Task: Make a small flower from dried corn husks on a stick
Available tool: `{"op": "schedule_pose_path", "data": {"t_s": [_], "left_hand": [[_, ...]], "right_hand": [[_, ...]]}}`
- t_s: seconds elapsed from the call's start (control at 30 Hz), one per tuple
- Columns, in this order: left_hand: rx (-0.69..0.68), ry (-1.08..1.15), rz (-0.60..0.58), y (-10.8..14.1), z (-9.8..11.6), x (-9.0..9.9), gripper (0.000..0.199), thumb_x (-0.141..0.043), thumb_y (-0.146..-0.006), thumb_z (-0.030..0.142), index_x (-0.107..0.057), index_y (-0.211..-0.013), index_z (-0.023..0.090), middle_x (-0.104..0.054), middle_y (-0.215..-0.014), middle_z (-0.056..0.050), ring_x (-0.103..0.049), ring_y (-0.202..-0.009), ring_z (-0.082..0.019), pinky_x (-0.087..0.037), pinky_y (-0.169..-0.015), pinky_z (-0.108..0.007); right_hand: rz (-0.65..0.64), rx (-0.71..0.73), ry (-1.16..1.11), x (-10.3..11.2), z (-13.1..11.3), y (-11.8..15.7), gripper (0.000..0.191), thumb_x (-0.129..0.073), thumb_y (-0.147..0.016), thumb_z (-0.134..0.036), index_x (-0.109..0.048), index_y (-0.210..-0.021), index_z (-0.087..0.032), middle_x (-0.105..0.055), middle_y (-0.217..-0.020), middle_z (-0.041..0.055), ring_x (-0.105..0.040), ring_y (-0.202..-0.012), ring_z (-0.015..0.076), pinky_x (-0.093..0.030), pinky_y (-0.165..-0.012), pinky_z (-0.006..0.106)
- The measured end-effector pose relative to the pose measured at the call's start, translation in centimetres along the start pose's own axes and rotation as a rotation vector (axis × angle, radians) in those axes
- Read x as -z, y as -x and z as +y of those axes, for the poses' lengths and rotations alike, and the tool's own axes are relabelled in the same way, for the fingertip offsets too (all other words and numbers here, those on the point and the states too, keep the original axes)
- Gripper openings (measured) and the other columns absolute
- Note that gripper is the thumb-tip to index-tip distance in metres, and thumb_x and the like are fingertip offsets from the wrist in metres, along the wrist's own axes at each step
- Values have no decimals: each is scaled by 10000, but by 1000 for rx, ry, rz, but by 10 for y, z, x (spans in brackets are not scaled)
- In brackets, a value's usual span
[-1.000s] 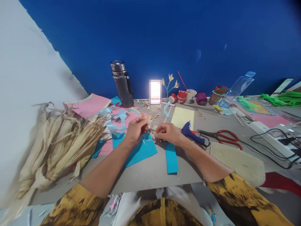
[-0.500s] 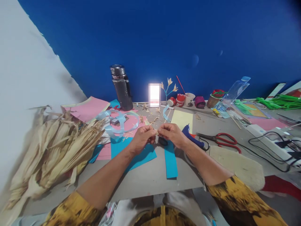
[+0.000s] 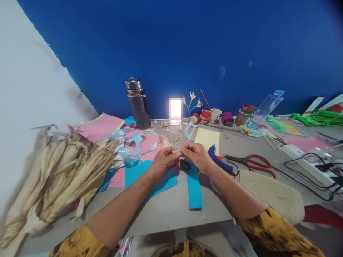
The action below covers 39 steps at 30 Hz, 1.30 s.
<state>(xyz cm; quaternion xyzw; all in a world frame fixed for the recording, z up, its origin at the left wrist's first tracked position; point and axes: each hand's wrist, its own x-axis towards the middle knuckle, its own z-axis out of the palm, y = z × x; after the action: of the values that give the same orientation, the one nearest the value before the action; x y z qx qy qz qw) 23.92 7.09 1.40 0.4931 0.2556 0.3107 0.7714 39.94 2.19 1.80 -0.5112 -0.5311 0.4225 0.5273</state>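
My left hand (image 3: 163, 162) and my right hand (image 3: 197, 156) meet above the middle of the table, fingertips pinched close together. Between them is a small pale piece (image 3: 177, 152), seemingly a bit of husk, held by both; its far end is hidden by the fingers. A dark oval object (image 3: 185, 164) shows just under my right fingers. Beneath the hands lie a blue sheet (image 3: 160, 184) on the left and a blue strip (image 3: 194, 189) on the right.
Dried husks (image 3: 53, 178) are heaped at left, beside curled ribbon (image 3: 138, 142) and a dark flask (image 3: 138, 105). To the right lie a blue glue gun (image 3: 218, 159), red-handled scissors (image 3: 257, 163) and a white power strip (image 3: 308, 162). A husk-flower stem (image 3: 189, 106) stands behind.
The view has shifted slightly, with most table items appearing a little lower. My fingertips have shifted a little, and more of the pale piece shows between them.
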Motion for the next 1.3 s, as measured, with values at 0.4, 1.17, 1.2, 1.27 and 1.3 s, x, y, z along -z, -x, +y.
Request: {"op": "schedule_pose_path", "data": {"t_s": [0.4, 1.17, 1.2, 1.27, 1.3], "left_hand": [[12, 135, 18, 0, 10, 4, 336, -748, -726, 439, -551, -721, 167, -567, -614, 14, -513, -515, -104, -399, -504, -230], [44, 141, -110, 5, 5, -2, 285, -770, -748, 309, -534, -700, 157, -502, -574, 31, -442, -509, -74, -360, -516, -207], [44, 170, -136, 5, 5, -2, 289, -771, -746, 291, -523, -685, 156, -496, -577, 32, -426, -503, -68, -358, -515, -205], [36, 220, -157, 5, 6, -2, 298, -766, -742, 270, -505, -655, 156, -480, -570, 34, -412, -493, -66, -366, -515, -210], [27, 246, -142, 5, 7, -2, 300, -759, -740, 270, -500, -641, 156, -477, -572, 33, -419, -494, -70, -375, -514, -215]], "right_hand": [[224, 319, 345, -2, -1, 3, 224, -581, -907, -355, -605, -747, -201, -580, -687, 10, -515, -634, 149, -407, -594, 264], [18, 40, 116, 1, -1, 1, 357, -614, -841, -479, -603, -682, -159, -509, -558, -31, -413, -508, 91, -312, -478, 218], [10, 43, 107, 1, -1, 1, 361, -613, -842, -487, -603, -691, -159, -506, -559, -32, -407, -504, 90, -308, -473, 218], [2, 46, 90, 1, -1, 2, 366, -603, -853, -496, -604, -711, -159, -488, -552, -37, -390, -490, 88, -298, -457, 216], [14, 56, 93, 1, -2, 2, 361, -595, -862, -492, -602, -717, -160, -481, -549, -39, -385, -485, 88, -297, -452, 216]]}}
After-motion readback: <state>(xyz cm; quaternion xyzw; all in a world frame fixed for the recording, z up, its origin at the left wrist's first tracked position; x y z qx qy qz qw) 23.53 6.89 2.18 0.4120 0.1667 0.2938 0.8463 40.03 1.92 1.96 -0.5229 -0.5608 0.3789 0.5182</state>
